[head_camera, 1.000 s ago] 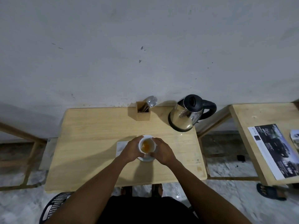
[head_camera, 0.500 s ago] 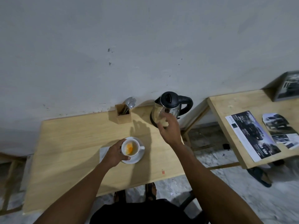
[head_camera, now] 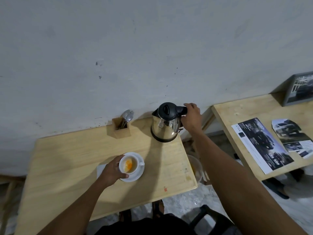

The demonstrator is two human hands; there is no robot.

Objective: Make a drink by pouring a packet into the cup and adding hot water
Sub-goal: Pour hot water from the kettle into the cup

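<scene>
The right hand [head_camera: 190, 117] is wrapped around the black plastic handle of the shiny steel electric kettle [head_camera: 165, 127], which stands at the far right corner of the pale wooden table [head_camera: 67, 160], while the left hand [head_camera: 112, 170] cups its fingers against the side of the small white ceramic cup [head_camera: 129, 164], orange powder in its bottom, on its white saucer [head_camera: 137, 174] near the table's middle. I would judge the kettle heavy and hot-walled if full, so the handle is the only safe hold, and the cup light, breakable and apt to slide on the saucer. The printed flyer [head_camera: 261, 143] on the neighbouring table carries writing too small to read, and no brand shows on the kettle.
</scene>
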